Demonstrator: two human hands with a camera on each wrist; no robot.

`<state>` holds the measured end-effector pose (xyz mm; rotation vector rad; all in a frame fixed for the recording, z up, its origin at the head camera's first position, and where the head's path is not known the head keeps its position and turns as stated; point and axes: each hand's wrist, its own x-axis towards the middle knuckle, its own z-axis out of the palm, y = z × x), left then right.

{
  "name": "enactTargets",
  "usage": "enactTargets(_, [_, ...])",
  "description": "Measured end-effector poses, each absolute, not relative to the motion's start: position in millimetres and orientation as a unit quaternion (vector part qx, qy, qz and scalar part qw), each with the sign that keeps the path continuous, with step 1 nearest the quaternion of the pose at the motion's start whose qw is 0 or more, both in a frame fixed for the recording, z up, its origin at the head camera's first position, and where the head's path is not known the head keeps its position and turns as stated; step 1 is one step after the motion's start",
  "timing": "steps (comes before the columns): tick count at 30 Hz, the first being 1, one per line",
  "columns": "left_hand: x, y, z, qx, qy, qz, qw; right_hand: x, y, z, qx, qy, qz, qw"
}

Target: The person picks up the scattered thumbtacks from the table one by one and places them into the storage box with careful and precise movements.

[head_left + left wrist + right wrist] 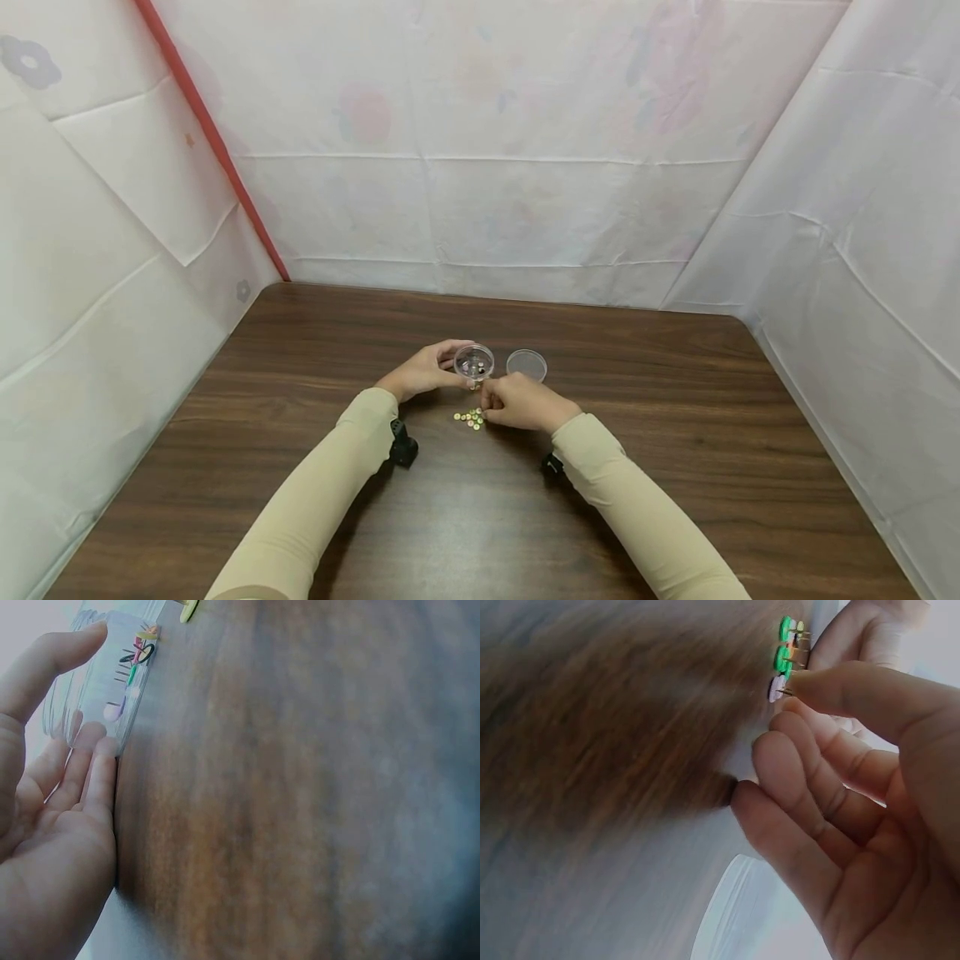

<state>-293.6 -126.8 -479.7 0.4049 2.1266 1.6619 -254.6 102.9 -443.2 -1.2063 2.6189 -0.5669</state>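
My left hand [427,371] holds a clear round plastic box [474,362] by its side, thumb and fingers on opposite sides of the wall. Several coloured thumbtacks [139,656] lie inside, pins showing through the plastic. In front of the box, more thumbtacks [469,418] lie in a loose pile on the table, mostly pins up. My right hand [528,402] is at the pile's right edge. Its thumb and index fingertip close about the pin of a pink thumbtack [775,689], and the other fingers curl below.
The clear round lid [527,365] lies on the brown wooden table [637,383], just behind my right hand. One yellow tack [190,610] shows close to the box. White printed sheets [487,208] hang around the back and sides. Black wrist cameras [403,446] sit under the sleeves.
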Motion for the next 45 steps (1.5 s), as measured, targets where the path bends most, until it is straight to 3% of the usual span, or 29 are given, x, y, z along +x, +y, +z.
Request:
enactTargets(28, [-293.8, -127.3, -481.0, 0.147, 0.764, 0.595, 0.203, -254.1, 107.9, -448.4, -0.388, 0.893, -0.2, 0.107])
enactTargets(37, [-293.6, -127.1, -481.6, 0.148, 0.761, 0.599, 0.201, -260.1, 113.6, -449.0, -0.385, 0.875, -0.263, 0.134])
enactTargets(45, [-294.4, -127.2, -482.2, 0.148, 0.759, 0.601, 0.205, -264.5, 112.0, -448.2, -0.377, 0.878, -0.281, 0.085])
